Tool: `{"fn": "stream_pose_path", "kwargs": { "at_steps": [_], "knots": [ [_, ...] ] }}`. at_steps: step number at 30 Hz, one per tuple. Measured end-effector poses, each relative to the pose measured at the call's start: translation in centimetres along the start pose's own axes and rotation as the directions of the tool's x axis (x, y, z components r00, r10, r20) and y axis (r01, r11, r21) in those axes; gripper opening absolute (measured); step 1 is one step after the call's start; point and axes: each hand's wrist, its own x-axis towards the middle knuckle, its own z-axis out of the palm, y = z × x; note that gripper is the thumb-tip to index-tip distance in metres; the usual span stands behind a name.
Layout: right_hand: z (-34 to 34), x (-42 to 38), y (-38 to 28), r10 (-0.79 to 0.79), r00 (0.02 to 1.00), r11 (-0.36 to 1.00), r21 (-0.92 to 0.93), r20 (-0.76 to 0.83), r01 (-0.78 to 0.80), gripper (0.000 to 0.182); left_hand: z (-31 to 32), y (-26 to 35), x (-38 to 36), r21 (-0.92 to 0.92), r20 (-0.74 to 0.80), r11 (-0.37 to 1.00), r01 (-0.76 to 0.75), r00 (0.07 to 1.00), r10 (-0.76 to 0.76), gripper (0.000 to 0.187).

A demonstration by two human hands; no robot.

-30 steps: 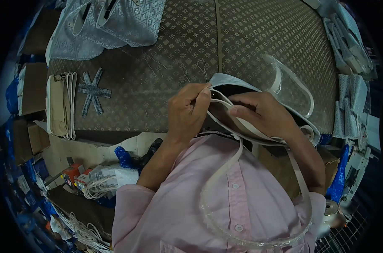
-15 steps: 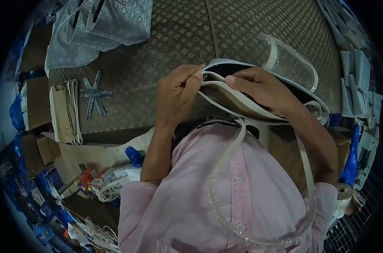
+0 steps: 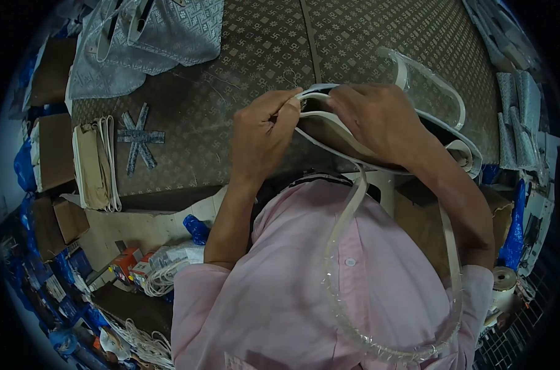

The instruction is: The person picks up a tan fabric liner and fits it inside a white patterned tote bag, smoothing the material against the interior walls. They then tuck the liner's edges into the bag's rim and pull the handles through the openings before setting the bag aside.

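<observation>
A handbag with white edging, a dark interior and tan inner panels lies at the table's near edge, its mouth spread open. My left hand is closed, pinching the bag's left end between thumb and fingers. Over the opening my right hand is bent with its fingers on the inner edge near that end; its fingertips are partly hidden. One plastic-wrapped white handle stands out on the far side. Another long wrapped handle hangs in a loop over my pink shirt.
Silvery patterned bags lie at the table's far left. Nearby are crossed grey strips and a bundle of white straps with brown paper. Folded silvery pieces rest at the right edge. Cardboard boxes stand at left.
My right hand has shifted left and up, turning its fingers down into the bag's mouth; its thumb no longer shows on the edge. The hanging handle has swung slightly right.
</observation>
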Motion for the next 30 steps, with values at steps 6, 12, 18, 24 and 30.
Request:
{"fn": "stream_pose_path", "kwargs": {
  "at_steps": [6,12,18,24,30],
  "knots": [
    [0.7,0.5,-0.2,0.038,0.998,0.991,-0.129,-0.051,-0.044,0.009,0.1,-0.2,0.4,0.013,-0.011,1.000,0.005,1.000,-0.004,0.023],
    [0.6,0.6,-0.2,0.022,0.995,0.994,-0.104,-0.095,-0.032,0.008,-0.3,0.5,1.9,0.115,0.111,0.984,-0.133,0.987,0.120,0.022],
    [0.8,1.1,-0.4,-0.039,0.996,0.987,-0.159,-0.078,0.026,0.010,-1.2,0.5,4.6,0.307,0.393,0.856,-0.415,0.875,0.283,0.019],
    [-3.7,0.9,1.2,0.131,0.980,0.980,0.133,0.149,-0.151,0.025,-1.8,0.3,4.8,0.306,0.442,0.807,-0.505,0.826,0.349,0.018],
    [-11.6,-10.7,10.2,0.721,0.492,0.693,0.533,-0.489,-0.485,0.036,-5.7,-1.5,2.4,0.496,-0.108,0.867,0.047,0.994,0.008,0.018]
  ]
}}
